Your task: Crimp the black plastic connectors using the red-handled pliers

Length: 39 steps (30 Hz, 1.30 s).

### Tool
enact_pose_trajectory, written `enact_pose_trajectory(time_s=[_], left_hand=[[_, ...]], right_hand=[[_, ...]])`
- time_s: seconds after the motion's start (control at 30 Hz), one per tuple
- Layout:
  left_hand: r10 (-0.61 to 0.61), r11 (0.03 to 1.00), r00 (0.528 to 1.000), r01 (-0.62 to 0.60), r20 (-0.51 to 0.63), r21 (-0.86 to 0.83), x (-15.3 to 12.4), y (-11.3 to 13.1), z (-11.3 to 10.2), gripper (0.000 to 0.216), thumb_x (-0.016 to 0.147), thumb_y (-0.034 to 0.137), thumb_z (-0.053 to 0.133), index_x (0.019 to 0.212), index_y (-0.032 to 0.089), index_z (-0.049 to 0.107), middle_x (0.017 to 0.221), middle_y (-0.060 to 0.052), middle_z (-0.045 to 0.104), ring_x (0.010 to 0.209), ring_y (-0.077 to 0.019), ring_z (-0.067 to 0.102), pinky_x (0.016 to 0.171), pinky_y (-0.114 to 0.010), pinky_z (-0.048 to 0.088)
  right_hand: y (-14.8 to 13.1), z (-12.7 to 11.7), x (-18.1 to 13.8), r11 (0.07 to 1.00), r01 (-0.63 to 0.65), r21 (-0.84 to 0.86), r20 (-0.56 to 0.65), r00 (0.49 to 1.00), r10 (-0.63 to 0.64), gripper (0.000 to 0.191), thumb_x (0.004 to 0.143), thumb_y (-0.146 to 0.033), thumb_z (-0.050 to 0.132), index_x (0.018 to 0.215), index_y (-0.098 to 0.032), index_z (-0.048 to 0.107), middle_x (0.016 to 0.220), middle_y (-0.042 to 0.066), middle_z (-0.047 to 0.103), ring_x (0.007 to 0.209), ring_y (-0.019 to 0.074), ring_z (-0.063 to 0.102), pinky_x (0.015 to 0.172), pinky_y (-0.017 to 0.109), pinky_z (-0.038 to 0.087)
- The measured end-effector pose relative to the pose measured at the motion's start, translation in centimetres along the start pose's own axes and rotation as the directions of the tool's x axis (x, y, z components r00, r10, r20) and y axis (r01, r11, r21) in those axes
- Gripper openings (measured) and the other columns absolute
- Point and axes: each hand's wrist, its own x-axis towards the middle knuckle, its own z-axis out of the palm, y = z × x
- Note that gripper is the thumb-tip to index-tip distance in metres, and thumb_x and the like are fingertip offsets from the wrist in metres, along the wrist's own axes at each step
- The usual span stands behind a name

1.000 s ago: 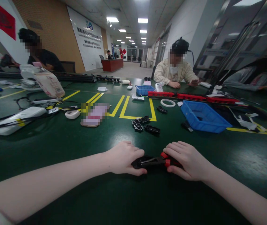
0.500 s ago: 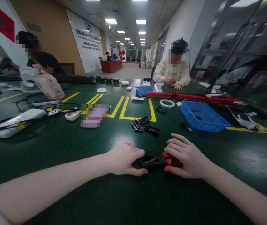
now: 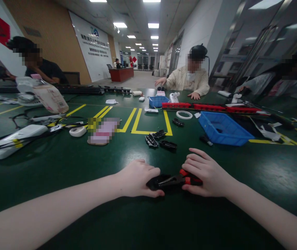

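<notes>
A pair of pliers with red-and-black handles lies low on the green table between my hands, its metal jaws over a small black part. My left hand is curled around that black part, thumb under it. My right hand grips the red handles, fingers draped over them and slightly spread.
Three loose black parts lie just beyond my hands. A blue bin sits to the right, a tape roll and white device to the left. Other people sit across and at the sides of the table.
My right hand's fingers have lifted and spread a little over the plier handles. The person opposite has stretched an arm out over the table. The view has shifted slightly.
</notes>
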Motion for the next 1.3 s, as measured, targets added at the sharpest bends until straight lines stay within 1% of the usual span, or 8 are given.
enact_pose_trajectory(time_s=[0.2,0.47,0.57,0.63,0.7,0.77,1.03,1.3], left_hand=[[-0.013,1.000,1.000,0.013,-0.003,-0.024,0.00,-0.04,0.05,0.036,0.083,0.055,0.061,0.083,0.020,0.053,0.072,0.004,0.064,0.062,-0.0151,0.060,0.062,-0.028,0.036],[-0.053,0.998,0.999,0.053,-0.003,0.031,-0.02,0.33,-0.07,0.037,0.082,0.056,0.061,0.081,0.020,0.052,0.070,0.002,0.064,0.062,-0.0171,0.061,0.059,-0.027,0.034],[-0.055,0.998,0.998,0.055,-0.013,0.031,-0.08,0.38,-0.03,0.037,0.083,0.056,0.060,0.080,0.020,0.052,0.069,0.003,0.064,0.060,-0.0167,0.060,0.060,-0.027,0.035],[-0.048,0.998,0.999,0.048,-0.022,0.030,-0.05,0.35,0.01,0.037,0.083,0.056,0.059,0.081,0.020,0.052,0.070,0.003,0.064,0.060,-0.0166,0.060,0.060,-0.028,0.036],[-0.047,0.998,0.999,0.048,-0.029,0.034,-0.02,0.29,0.04,0.037,0.083,0.056,0.059,0.081,0.020,0.053,0.070,0.003,0.064,0.060,-0.0168,0.060,0.060,-0.028,0.036],[-0.045,0.998,0.999,0.046,-0.028,0.031,0.00,0.28,0.01,0.036,0.083,0.056,0.058,0.081,0.020,0.053,0.070,0.003,0.064,0.060,-0.0165,0.060,0.060,-0.028,0.036],[-0.031,0.999,0.999,0.031,-0.010,0.004,-0.09,0.40,-0.29,0.034,0.084,0.053,0.058,0.080,0.019,0.053,0.069,0.003,0.064,0.058,-0.0157,0.059,0.060,-0.028,0.037],[-0.041,0.999,0.999,0.041,-0.007,0.013,-0.07,0.42,-0.32,0.035,0.084,0.055,0.057,0.083,0.020,0.054,0.072,0.003,0.065,0.060,-0.0165,0.061,0.060,-0.028,0.038]], right_hand=[[0.67,0.15,-0.09,1.000,0.000,0.026,0.024,1.000,0.000,0.030,0.084,-0.046,0.055,0.088,-0.017,0.063,0.080,0.005,0.065,0.083,0.0209,0.059,0.104,0.047,0.033],[0.45,0.05,0.07,0.996,-0.058,0.065,0.085,0.995,0.052,0.029,0.083,-0.045,0.057,0.087,-0.017,0.063,0.079,0.005,0.063,0.079,0.0198,0.056,0.099,0.047,0.035],[0.30,-0.11,0.18,0.995,-0.080,0.066,0.113,0.991,0.072,0.029,0.082,-0.045,0.059,0.086,-0.017,0.063,0.079,0.005,0.063,0.078,0.0197,0.055,0.091,0.044,0.040],[0.23,-0.18,0.21,0.995,-0.084,0.056,0.125,0.989,0.076,0.029,0.080,-0.045,0.061,0.085,-0.016,0.063,0.080,0.006,0.062,0.077,0.0190,0.054,0.080,0.039,0.044],[0.20,-0.19,0.15,0.995,-0.091,0.051,0.140,0.987,0.083,0.029,0.079,-0.044,0.063,0.087,-0.016,0.063,0.081,0.006,0.062,0.075,0.0180,0.053,0.068,0.032,0.044],[0.20,-0.16,0.02,0.994,-0.097,0.046,0.150,0.985,0.089,0.029,0.079,-0.043,0.063,0.089,-0.016,0.063,0.083,0.007,0.062,0.074,0.0175,0.053,0.062,0.030,0.043],[-0.23,-0.24,-0.11,0.995,-0.095,0.018,0.126,0.988,0.092,0.031,0.080,-0.042,0.063,0.093,-0.014,0.063,0.086,0.008,0.061,0.075,0.0191,0.052,0.063,0.032,0.044],[0.17,-0.43,0.14,0.998,-0.058,0.013,0.093,0.994,0.056,0.028,0.078,-0.040,0.064,0.088,-0.014,0.064,0.081,0.008,0.061,0.073,0.0180,0.052,0.061,0.030,0.043]])
